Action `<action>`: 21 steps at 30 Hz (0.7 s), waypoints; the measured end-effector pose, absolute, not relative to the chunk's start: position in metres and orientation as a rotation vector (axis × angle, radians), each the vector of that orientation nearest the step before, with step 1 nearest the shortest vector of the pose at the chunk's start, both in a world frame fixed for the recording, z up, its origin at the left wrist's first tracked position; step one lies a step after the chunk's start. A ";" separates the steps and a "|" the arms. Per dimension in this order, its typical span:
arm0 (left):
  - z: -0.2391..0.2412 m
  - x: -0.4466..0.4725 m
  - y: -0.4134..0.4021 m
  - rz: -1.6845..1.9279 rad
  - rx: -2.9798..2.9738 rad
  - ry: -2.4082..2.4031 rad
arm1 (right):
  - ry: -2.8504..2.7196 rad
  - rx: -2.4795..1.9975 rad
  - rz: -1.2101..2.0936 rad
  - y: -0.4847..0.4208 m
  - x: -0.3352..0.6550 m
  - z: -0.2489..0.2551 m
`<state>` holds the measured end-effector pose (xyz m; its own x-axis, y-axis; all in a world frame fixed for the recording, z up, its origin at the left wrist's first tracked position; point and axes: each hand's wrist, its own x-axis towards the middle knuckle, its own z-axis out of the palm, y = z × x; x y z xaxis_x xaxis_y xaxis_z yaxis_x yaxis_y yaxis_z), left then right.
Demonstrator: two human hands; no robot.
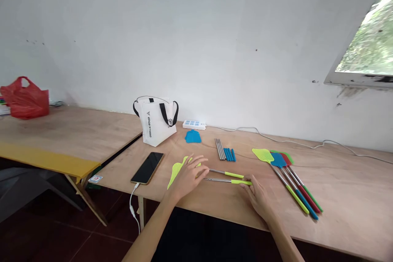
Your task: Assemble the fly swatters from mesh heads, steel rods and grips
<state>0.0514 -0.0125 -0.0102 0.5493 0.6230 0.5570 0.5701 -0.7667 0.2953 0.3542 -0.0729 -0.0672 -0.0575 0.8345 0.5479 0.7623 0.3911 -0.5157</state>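
My right hand (257, 196) is closed on the yellow-green grip of a metal fly swatter handle (225, 180), which lies level with its bare metal end pointing left. A second fly swatter handle (225, 172) of the same colour rests just behind it. My left hand (188, 176) reaches over yellow-green mesh swatter heads (176, 170), fingers stretched out and partly hiding them; whether it touches one I cannot tell. Farther back are blue swatter heads (193, 136) in a pile, several grey metal tubes (219, 149) and several blue grips (229, 154).
Whole fly swatters (290, 180) in yellow-green, blue, red and green lie fanned out at the right. A phone (147, 168) with a white cable lies left, near a white bag (156, 125). A power strip (194, 125) sits by the wall. A red plastic bag (27, 100) stands far left.
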 end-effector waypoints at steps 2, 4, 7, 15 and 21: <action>-0.016 0.056 -0.013 0.948 2.725 0.977 | -1.815 -1.376 0.107 -0.071 0.356 -0.072; -0.021 0.056 -0.011 0.911 2.723 0.944 | -1.807 -1.372 0.104 -0.069 0.358 -0.076; -0.024 0.055 -0.009 0.882 2.737 0.905 | -1.793 -1.387 0.083 -0.068 0.359 -0.079; -0.020 0.067 -0.014 0.960 2.823 1.008 | -1.945 -1.391 -0.191 -0.071 0.355 -0.067; -0.030 0.082 -0.022 0.897 2.912 0.972 | -2.151 -1.347 -0.320 -0.076 0.321 -0.063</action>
<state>0.0816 -0.0220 -0.0296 0.6584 0.5370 0.5274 0.5688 -0.8139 0.1186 0.3208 -0.0758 -0.0626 -0.3255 0.7434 0.5843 0.8814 0.4623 -0.0973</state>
